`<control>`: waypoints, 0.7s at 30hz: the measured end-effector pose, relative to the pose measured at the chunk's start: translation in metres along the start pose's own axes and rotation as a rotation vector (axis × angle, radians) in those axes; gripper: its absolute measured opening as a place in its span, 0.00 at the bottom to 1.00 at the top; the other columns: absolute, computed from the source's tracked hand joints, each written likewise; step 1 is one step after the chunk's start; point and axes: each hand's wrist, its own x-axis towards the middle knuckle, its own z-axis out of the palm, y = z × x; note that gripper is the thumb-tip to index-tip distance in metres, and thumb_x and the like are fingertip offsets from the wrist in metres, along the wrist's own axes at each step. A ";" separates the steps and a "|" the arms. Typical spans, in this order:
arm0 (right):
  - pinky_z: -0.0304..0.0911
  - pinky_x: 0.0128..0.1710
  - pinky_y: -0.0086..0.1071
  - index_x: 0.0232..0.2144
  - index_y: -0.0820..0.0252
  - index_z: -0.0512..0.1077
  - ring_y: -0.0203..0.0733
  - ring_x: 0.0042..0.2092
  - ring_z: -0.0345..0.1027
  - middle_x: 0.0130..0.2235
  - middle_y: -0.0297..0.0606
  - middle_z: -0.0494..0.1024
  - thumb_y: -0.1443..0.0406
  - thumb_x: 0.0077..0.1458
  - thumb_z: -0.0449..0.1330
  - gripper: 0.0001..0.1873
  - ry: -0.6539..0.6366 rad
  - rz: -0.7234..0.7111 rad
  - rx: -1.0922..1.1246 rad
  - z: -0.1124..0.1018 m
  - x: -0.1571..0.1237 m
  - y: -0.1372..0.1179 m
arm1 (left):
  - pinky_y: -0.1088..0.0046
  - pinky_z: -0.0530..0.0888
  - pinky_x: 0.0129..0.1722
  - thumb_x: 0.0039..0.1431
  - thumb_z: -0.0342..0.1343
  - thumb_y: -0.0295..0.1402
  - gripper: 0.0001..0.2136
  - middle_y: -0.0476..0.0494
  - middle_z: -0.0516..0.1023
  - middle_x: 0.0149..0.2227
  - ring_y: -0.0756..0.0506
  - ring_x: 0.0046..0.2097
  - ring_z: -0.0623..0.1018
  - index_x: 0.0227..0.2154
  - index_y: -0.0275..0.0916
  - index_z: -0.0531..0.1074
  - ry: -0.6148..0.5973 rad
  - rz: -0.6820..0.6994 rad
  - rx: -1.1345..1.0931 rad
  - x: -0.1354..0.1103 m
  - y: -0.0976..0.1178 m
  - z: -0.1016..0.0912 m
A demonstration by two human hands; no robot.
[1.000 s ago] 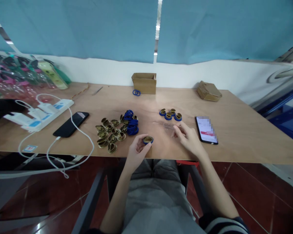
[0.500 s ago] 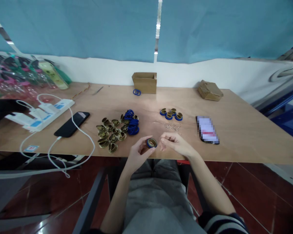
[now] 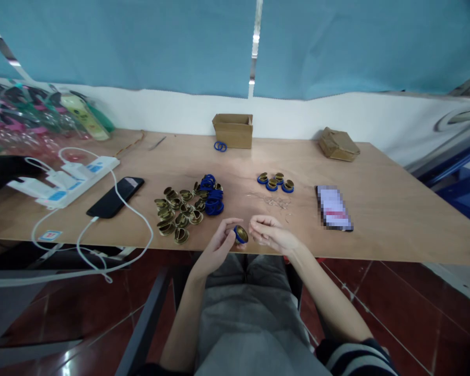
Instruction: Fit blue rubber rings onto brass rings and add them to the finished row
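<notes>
My left hand [image 3: 219,244] holds a small brass cap with a blue ring [image 3: 241,234] at the table's near edge, tilted toward my right hand. My right hand [image 3: 269,233] is right beside it, fingers pinched together; whether something thin sits between them I cannot tell. A pile of brass caps [image 3: 176,214] lies to the left, with a heap of blue rings [image 3: 210,194] beside it. A few finished caps with blue rings [image 3: 275,183] lie farther back, and thin wire pieces [image 3: 272,200] lie in front of them.
A black phone [image 3: 115,197] on a white cable and a power strip [image 3: 65,179] sit at the left. A second phone [image 3: 333,208] lies right of my hands. A cardboard box [image 3: 233,130], a blue ring [image 3: 220,146] and a brown packet [image 3: 339,144] stand at the back.
My right hand came back from the wire pieces toward my left hand. My left hand lifted the ringed cap off the table and tilted it toward the right hand.
</notes>
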 end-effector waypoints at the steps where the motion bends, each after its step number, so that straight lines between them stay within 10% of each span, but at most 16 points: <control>1: 0.38 0.20 0.27 0.27 0.60 0.73 0.27 0.19 0.42 0.17 0.23 0.63 0.49 0.52 0.72 0.21 0.004 0.011 0.017 0.001 0.001 0.001 | 0.70 0.80 0.40 0.66 0.56 0.50 0.21 0.45 0.80 0.33 0.47 0.34 0.80 0.54 0.41 0.70 0.001 -0.004 -0.018 0.000 0.000 0.001; 21: 0.58 0.26 0.26 0.30 0.60 0.73 0.30 0.23 0.60 0.22 0.26 0.70 0.50 0.53 0.71 0.20 -0.007 -0.030 -0.104 0.001 -0.001 0.004 | 0.73 0.80 0.36 0.64 0.59 0.51 0.19 0.45 0.80 0.37 0.50 0.33 0.80 0.46 0.40 0.69 -0.008 -0.007 -0.048 0.004 -0.008 0.001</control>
